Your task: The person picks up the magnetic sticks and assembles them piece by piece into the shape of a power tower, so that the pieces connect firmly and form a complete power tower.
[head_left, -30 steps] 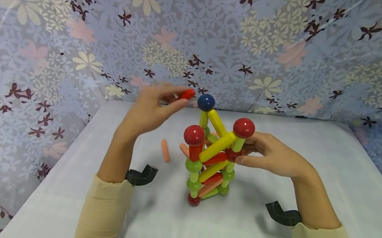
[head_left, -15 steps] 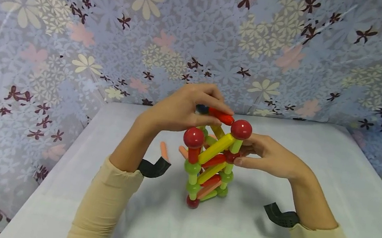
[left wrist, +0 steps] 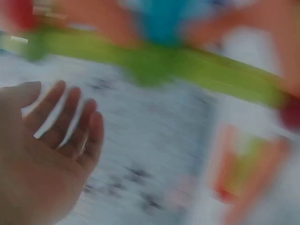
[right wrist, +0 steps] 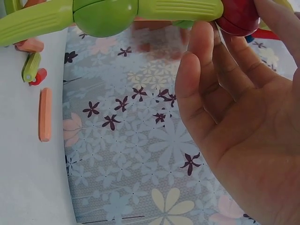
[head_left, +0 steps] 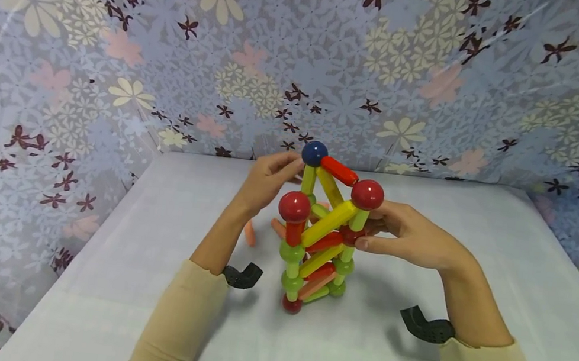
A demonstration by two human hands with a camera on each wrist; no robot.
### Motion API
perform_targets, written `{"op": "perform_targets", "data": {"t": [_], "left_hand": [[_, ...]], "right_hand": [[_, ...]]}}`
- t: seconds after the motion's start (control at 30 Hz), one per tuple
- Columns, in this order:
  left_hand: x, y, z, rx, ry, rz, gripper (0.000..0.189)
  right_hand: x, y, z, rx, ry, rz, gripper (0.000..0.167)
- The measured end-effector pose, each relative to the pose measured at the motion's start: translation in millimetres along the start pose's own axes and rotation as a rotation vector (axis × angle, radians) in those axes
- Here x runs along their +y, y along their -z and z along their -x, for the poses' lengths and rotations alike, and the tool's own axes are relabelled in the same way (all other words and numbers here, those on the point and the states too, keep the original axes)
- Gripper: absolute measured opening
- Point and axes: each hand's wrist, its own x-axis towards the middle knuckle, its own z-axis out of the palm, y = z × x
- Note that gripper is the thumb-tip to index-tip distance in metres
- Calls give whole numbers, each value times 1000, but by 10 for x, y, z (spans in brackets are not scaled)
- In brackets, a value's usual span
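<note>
A tower of coloured rods and balls stands upright on the white table, with a yellow rod (head_left: 330,222) across its upper front. On top, a red rod (head_left: 340,171) spans from the blue ball (head_left: 315,153) to the right-hand red ball (head_left: 367,195). My right hand (head_left: 412,236) pinches a lower dark red ball (right wrist: 240,18) on the right column between thumb and fingers. Left of the tower's back column is my left hand (head_left: 264,183), its fingertips partly hidden in the head view. The blurred left wrist view shows its fingers (left wrist: 70,112) extended, holding nothing.
A loose orange rod (head_left: 249,233) lies left of the tower, partly behind the left forearm. More loose pieces, including a green rod (right wrist: 31,67), lie on the table (head_left: 387,358). A floral cloth (head_left: 303,57) hangs behind the table.
My left hand carried the red rod rightward to the tower's top, let it go between the blue and red balls, then drew back left and down. My right hand has stayed on its ball.
</note>
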Motion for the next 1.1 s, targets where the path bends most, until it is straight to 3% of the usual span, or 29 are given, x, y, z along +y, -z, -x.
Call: {"op": "perform_targets", "data": {"t": [0.07,0.13,0.17,0.23,0.43,0.63,0.73,0.8,0.87,0.97,1.1], "left_hand": [[-295,-53,71,-61,129,-181,29],[-513,-101,136,-165,236,-338,34],[-594,-119,162,-218,263,-400,36],[-687,-147,202,-291,291,-432,34],[-770,-171,240,-313,257,-459,22],[-791,-160,246,-331,348,-598,30],[-736,-137,255,-329,353,-665,36],[-662,-101,257,-282,336,-680,37],[-540,-32,243,-218,276,-618,35],[-260,114,210,-71,114,-444,30],[293,293,173,73,-109,-190,29]], "right_hand": [[1,0,4,4,-4,3,41],[-4,1,4,7,-6,5,41],[-7,1,0,6,-4,5,41],[-15,0,-10,4,-1,2,41],[-20,1,-8,9,-12,17,40],[-2,-11,5,8,-7,5,39],[6,-12,10,10,-9,-5,40],[11,-10,11,12,-10,-6,41],[14,-8,10,11,-12,-13,42],[17,-4,8,11,-10,-13,43],[17,5,9,1,-11,-8,43]]}}
